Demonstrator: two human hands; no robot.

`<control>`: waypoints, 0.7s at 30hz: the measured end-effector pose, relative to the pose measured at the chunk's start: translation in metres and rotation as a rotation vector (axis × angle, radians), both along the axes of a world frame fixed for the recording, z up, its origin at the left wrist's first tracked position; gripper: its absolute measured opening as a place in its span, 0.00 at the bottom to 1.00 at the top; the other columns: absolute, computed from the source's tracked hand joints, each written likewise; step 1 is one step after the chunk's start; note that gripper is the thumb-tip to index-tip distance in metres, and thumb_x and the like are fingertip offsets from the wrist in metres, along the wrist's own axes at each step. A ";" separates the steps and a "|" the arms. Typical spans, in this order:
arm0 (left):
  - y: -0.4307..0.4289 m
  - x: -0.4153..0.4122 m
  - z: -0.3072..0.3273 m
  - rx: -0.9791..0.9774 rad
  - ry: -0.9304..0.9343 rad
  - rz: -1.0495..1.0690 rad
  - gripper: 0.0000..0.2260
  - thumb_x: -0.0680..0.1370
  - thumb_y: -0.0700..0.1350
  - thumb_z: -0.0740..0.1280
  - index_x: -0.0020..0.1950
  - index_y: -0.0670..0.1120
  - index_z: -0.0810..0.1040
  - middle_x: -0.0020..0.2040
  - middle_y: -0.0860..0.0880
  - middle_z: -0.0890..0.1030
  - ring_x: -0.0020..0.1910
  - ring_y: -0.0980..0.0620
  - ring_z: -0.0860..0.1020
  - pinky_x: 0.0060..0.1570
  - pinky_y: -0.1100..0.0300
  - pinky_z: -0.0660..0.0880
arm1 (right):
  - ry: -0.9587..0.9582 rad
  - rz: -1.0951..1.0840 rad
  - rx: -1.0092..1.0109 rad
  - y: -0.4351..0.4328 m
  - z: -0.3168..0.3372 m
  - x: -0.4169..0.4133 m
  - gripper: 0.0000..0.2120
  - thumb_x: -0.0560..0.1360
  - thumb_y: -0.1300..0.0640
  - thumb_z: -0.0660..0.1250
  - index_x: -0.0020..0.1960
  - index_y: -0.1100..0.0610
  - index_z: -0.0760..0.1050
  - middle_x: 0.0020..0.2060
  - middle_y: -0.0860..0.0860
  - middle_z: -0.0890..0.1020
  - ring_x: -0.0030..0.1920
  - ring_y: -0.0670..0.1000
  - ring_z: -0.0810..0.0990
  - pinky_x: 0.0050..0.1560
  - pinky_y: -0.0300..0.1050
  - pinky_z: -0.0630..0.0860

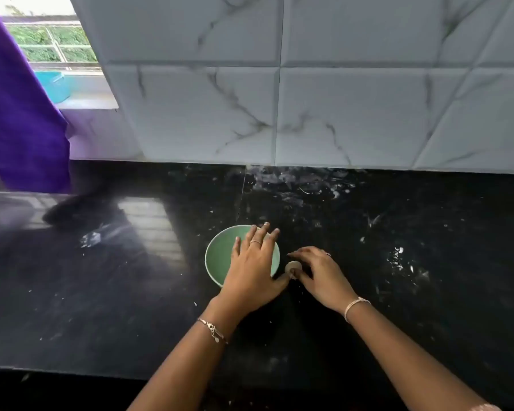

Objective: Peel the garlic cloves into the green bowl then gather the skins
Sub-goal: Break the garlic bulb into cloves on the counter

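Black stone counter (131, 292) against a marble-look tiled wall (339, 114).

Grip: right hand (321, 274) has its forefinger and thumb curled round a pale round piece of garlic (293, 266), holding it low over the counter, just beside the right edge of the green bowl (212, 250). I can't tell if it's a whole bulb or one fat clove. The left thumb tip reaches in next to it, probably helping to pick at the skin.

Left hand (250, 268) lies flat across the bowl with straight, spread fingers, grasping nothing. My read: it's pinning the bowl so it doesn't skate on the polished stone, and keeping it close so a peeled clove only has a short drop.

Bowl contents: the visible left part of the inside is bare green. The rest is under the left hand, so any cloves there can't be confirmed.

Pale flakes (398, 259) are scattered on the counter to the right, with more near the foot of the wall. These are likely loose skins, spread well apart and not yet gathered. Judging by that, peeling is under way and gathering hasn't begun.

Far left: a purple curtain (18, 114) beside a window (51, 46), and a blue tub (54, 84) on the sill.
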State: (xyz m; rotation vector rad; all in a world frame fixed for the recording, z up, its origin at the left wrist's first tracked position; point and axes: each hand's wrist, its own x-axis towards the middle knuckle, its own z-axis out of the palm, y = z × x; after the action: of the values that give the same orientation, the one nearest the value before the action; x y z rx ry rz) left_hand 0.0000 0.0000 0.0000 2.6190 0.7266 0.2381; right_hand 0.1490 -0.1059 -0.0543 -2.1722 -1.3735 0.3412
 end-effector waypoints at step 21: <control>-0.063 0.015 -0.076 -0.396 -0.325 0.338 0.19 0.80 0.41 0.64 0.71 0.43 0.71 0.69 0.48 0.75 0.68 0.53 0.71 0.64 0.73 0.61 | 0.533 -0.151 0.198 -0.019 -0.021 0.006 0.13 0.66 0.64 0.76 0.49 0.55 0.81 0.44 0.47 0.84 0.46 0.40 0.82 0.46 0.34 0.79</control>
State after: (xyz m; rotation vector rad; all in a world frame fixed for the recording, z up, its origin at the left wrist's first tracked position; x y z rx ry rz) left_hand 0.0146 -0.0634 -0.0761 2.0139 0.9802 0.5426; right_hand 0.1548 -0.1249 -0.0758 -1.8284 -0.9001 0.6416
